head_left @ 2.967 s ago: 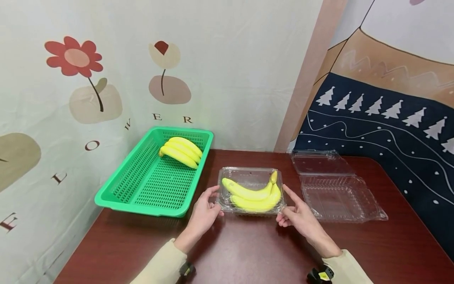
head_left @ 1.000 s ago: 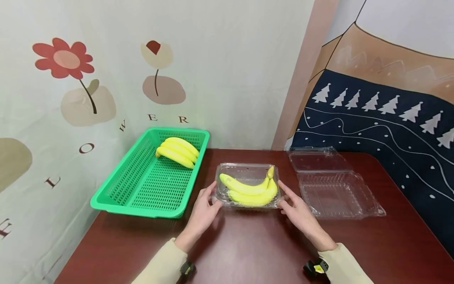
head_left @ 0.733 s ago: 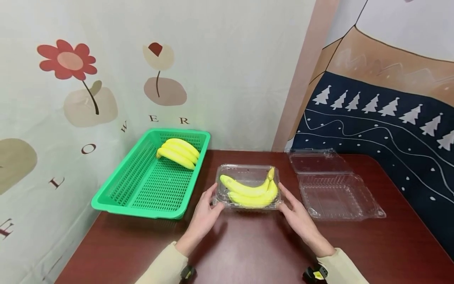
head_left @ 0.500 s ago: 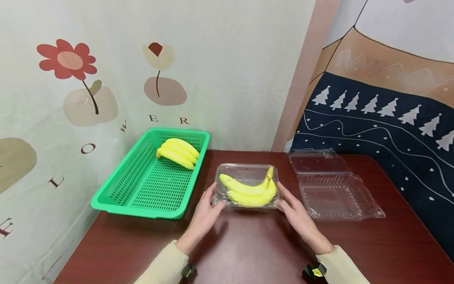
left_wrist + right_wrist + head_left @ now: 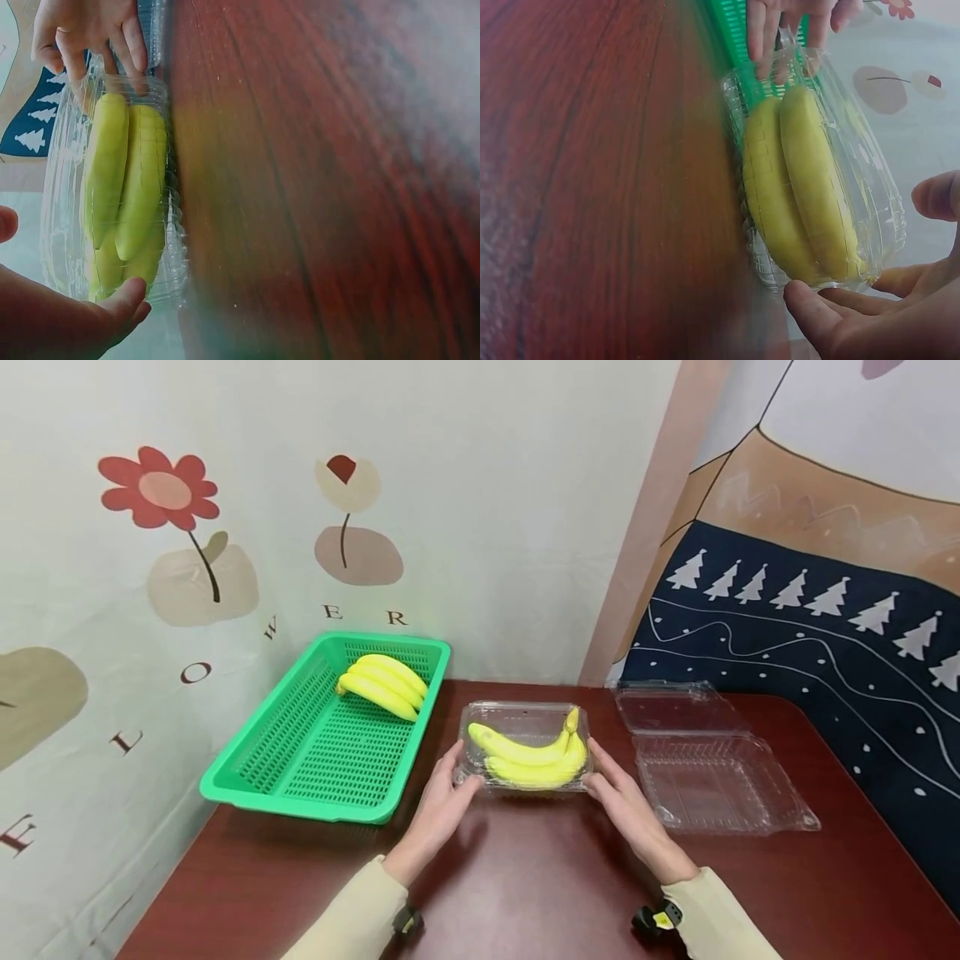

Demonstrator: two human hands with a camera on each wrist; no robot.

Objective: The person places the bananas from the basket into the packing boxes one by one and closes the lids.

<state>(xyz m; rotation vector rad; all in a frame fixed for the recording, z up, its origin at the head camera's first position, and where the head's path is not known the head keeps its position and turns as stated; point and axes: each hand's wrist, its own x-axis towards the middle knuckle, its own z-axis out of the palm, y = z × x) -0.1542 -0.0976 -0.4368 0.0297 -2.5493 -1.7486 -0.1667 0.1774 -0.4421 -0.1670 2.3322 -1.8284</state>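
A clear plastic clamshell container point(image 5: 510, 715) stands on the table with its lid down over a bunch of bananas point(image 5: 536, 760). At its left end, my left hand point(image 5: 442, 802) holds the near corner, thumb in front and fingers along the side. My right hand point(image 5: 626, 810) grips the opposite end in the same way. Both wrist views show the bananas point(image 5: 124, 180) through the clear wall. In the right wrist view, the right thumb and fingers point(image 5: 885, 289) lie against the container's near end, with one finger lifted off it.
To the left stands a green perforated basket point(image 5: 300, 806) with another bunch of bananas point(image 5: 384, 683) at its far right. A second clear clamshell point(image 5: 712, 785) lies opened out on the right of the dark red table point(image 5: 525, 893). Printed cloth point(image 5: 495, 527) hangs behind.
Over the three seconds, the banana container has shifted slightly away from me, with both hands following it. My hands have settled more closely around its near corners. The basket and empty clamshell stay put.
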